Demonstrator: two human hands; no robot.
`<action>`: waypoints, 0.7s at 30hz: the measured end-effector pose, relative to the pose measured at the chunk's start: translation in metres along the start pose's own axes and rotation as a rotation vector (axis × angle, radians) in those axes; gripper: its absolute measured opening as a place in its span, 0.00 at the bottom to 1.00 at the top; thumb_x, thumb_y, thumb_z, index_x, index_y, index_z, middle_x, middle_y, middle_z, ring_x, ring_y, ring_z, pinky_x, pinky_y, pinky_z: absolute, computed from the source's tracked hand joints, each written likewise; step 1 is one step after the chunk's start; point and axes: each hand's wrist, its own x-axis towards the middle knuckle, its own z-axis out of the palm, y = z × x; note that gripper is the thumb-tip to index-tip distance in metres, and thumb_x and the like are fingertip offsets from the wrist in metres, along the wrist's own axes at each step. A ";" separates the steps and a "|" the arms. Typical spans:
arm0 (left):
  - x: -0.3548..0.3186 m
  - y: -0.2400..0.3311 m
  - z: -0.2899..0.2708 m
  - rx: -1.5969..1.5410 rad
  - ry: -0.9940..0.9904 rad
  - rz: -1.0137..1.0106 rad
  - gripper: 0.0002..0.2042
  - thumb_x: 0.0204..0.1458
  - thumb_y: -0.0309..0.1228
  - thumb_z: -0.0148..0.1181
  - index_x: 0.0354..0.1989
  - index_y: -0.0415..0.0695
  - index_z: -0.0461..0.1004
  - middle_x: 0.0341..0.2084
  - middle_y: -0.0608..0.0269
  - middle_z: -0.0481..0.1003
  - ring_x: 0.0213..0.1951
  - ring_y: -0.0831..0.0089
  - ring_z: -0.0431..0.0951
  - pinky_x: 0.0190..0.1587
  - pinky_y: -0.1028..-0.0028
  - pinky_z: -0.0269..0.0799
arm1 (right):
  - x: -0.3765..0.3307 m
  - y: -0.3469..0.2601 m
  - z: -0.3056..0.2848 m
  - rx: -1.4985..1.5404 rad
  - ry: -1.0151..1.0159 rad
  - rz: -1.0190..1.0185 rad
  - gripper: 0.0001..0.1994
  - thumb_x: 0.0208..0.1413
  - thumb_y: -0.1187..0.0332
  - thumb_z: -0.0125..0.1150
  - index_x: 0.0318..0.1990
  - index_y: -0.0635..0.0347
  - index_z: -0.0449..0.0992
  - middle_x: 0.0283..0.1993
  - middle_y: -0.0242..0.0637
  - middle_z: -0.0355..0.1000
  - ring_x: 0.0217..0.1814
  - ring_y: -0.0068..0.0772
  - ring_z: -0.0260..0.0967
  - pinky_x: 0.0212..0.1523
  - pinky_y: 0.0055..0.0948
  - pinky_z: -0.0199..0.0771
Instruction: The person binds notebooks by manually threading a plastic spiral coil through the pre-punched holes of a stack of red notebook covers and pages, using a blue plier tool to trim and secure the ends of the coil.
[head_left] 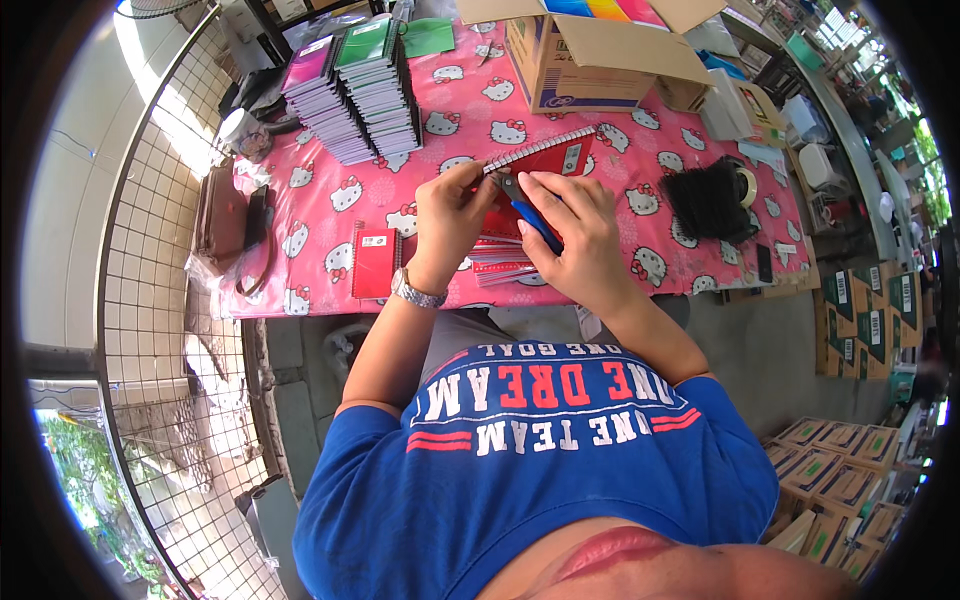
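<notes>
A red spiral-bound notebook [548, 170] is tilted up over the table, its wire spine along the upper edge. My left hand [448, 215] pinches the near end of that spine. In my right hand [585, 230] are blue-handled pliers [537, 222], their jaws at the spine's end beside my left fingertips. Whether the jaws touch the wire is hard to make out. Below my hands lies a stack of red notebooks [503, 268], partly hidden by the right hand. Another red notebook [375, 264] lies flat to the left of my left wrist.
Tall stacks of purple notebooks [330, 115] and green notebooks [380, 95] stand at the back left. An open cardboard box [580, 75] is at the back. A black bristly bundle [705, 200] and tape roll [747, 187] lie right. A brown bag [218, 215] sits at the left edge.
</notes>
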 end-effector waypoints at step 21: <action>-0.030 -0.148 -0.112 1.179 -0.344 -0.346 0.12 0.54 0.38 0.50 0.41 0.48 0.76 0.39 0.57 0.79 0.47 0.60 0.76 0.55 0.54 0.62 | -0.179 0.173 0.095 0.014 -0.591 0.703 0.28 0.45 0.60 0.73 0.54 0.56 0.70 0.49 0.48 0.72 0.54 0.50 0.70 0.56 0.46 0.70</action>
